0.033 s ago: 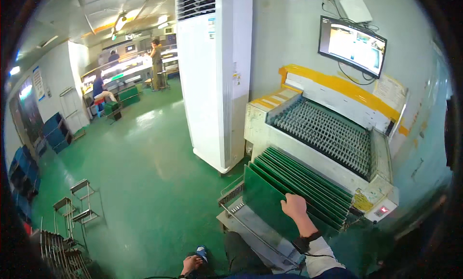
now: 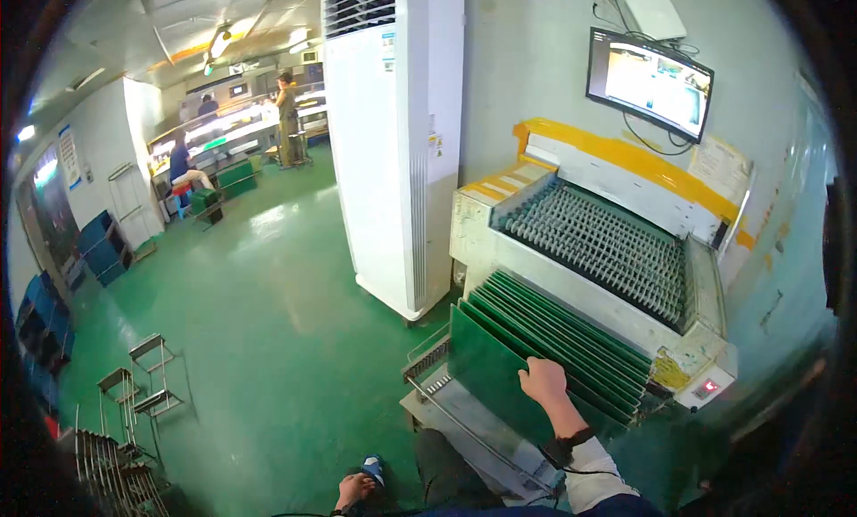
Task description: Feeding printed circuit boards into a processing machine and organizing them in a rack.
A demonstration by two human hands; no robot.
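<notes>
My right hand point(image 2: 545, 380) is closed over the upper edge of the nearest flat green board point(image 2: 486, 352). Behind that board several more green boards point(image 2: 571, 334) stand on edge in a row, with narrow gaps between them. They rest in a metal rack point(image 2: 427, 361) whose wire side shows at the left. My left hand point(image 2: 357, 488) hangs low near my shoe, its fingers curled in a loose fist, with nothing seen in it.
Behind the boards stands a machine with a bed of rollers point(image 2: 598, 249). A tall white air conditioner point(image 2: 384, 160) is to its left, a screen point(image 2: 652, 87) above. Metal frames point(image 2: 147, 379) and blue bins point(image 2: 105, 247) stand at the left; people work at a far bench.
</notes>
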